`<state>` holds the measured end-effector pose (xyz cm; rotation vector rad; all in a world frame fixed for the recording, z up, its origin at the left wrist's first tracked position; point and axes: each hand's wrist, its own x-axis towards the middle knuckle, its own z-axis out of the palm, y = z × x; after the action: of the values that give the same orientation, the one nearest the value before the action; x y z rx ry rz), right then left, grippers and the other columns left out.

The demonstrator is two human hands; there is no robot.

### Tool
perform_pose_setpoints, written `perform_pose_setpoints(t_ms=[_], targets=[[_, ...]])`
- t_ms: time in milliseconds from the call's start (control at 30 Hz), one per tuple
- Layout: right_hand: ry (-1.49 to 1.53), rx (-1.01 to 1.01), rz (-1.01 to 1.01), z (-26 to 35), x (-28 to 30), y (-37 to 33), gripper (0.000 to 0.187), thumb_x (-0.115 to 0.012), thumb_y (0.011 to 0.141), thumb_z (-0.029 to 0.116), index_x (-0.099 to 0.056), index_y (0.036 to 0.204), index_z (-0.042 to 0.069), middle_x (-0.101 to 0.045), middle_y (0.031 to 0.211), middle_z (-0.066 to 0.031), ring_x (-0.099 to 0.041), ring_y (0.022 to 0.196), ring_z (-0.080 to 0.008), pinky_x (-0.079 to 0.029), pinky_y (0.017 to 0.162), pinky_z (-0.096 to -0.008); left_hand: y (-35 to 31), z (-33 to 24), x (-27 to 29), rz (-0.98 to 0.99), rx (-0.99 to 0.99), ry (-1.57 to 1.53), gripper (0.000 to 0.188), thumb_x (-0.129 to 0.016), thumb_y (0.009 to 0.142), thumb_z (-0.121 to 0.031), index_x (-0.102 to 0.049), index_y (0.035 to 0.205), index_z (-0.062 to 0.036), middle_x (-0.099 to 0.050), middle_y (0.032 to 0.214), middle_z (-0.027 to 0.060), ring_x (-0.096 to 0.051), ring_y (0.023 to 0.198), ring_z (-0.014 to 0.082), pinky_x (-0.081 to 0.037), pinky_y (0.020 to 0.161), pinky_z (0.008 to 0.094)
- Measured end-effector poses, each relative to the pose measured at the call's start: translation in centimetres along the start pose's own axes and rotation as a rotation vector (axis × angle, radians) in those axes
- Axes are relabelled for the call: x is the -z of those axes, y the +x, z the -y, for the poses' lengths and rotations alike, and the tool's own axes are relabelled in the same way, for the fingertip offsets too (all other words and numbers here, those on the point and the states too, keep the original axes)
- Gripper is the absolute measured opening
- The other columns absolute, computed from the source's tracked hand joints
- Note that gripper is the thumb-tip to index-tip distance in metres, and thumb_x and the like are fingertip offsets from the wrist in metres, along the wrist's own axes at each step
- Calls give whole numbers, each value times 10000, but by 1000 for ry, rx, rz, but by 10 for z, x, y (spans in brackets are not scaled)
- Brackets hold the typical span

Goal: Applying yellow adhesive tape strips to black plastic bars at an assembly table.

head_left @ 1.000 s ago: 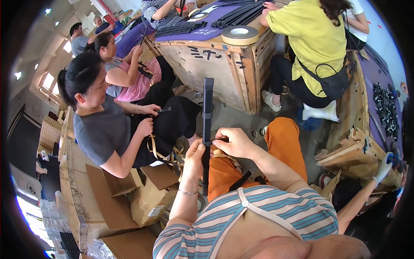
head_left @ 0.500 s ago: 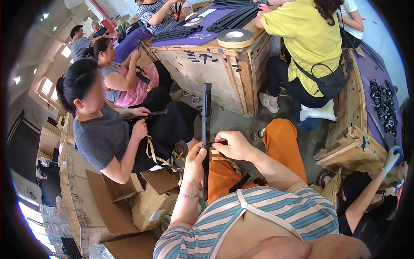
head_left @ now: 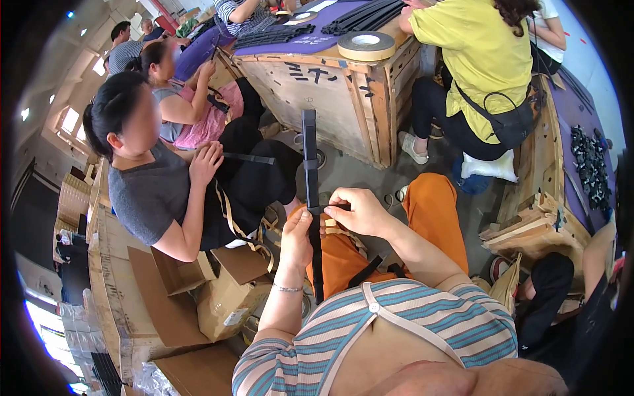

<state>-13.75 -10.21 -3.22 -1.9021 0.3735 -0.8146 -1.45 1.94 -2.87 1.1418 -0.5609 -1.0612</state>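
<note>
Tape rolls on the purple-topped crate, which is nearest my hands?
The large roll on the near corner of the crate; a smaller-looking roll lies farther back.

Pale wooden crate [head_left: 317, 92] topped by a purple sheet [head_left: 312, 45]. At its near corner: thick grey-and-cream tape roll [head_left: 366, 56]. Left of roll: black strips [head_left: 274, 36], bundled. Behind roll: longer black strips [head_left: 362, 18]. Well right of roll: purple-topped timber bench [head_left: 540, 165], heaped small black pieces [head_left: 590, 165], possibly clips.
</note>
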Motion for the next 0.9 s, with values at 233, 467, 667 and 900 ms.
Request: perform_pose_setpoints(t_ms=[233, 467, 667, 900], targets=[[162, -110, 78, -1, 3, 3, 90, -601, 830, 51, -565, 783, -18, -624, 691, -41, -570, 686, -59, -458, 593, -222, 4, -4, -1, 34, -11, -49, 239, -432, 916, -209, -518, 1005, -4, -565, 769, 68, -523, 646, 139, -425, 587, 265], [45, -107, 2, 14, -1, 3, 147, -635, 801, 109, -558, 754, -8, -552, 619, -16, -478, 591, -43, -394, 526, -224, 1, 3, 1, -8, -51, -112, 135, -474, 919, -169, -520, 961, -49, -588, 777, 62, -537, 654, 136, -433, 605, 263], [-44, -73, -46, 16, -5, 1, 176, -649, 763, 166, -573, 747, 8, -605, 668, -126, -601, 574, -238, -457, 527, -311, 0, 9, 2, -12, -129, -118, 105, -511, 904, -147, -518, 947, -52, -602, 798, 68, -545, 664, 136, -445, 628, 256], [-68, 52, -110, 26, -5, -5, 164, -655, 754, 139, -549, 722, 18, -579, 661, -117, -579, 561, -245, -435, 490, -306, -3, 10, -3, -73, -246, -19, 123, -546, 890, -130, -502, 937, -25, -589, 787, 38, -530, 675, 92, -436, 653, 213]])
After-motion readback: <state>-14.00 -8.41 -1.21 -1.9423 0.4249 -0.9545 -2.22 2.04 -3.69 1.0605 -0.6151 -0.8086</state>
